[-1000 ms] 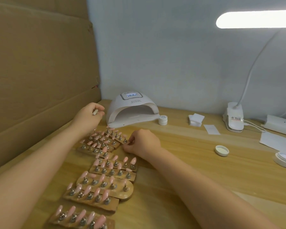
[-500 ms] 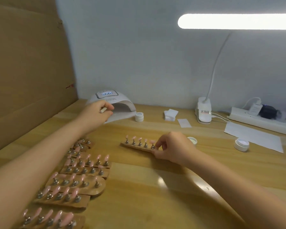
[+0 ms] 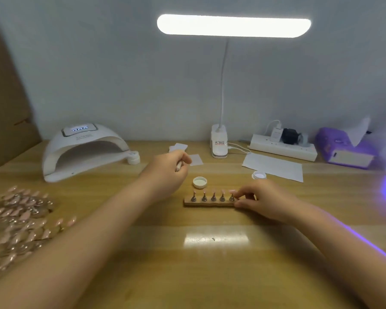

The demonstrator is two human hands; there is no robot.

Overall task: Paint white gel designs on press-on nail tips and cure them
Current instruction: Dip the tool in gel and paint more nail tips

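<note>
Pinching the wooden nail strip's (image 3: 210, 202) three-o'clock end, your right hand (image 3: 262, 201) curls tight; your left hand (image 3: 167, 172), at ten o'clock, grips a thin brush handle (image 3: 178, 167).

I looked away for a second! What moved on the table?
The right hand pulled one wooden strip of nail tips away from the pile, rightward to the middle of the table, and grips its end. The left hand followed, holding its brush. The curing lamp stayed put.
</note>
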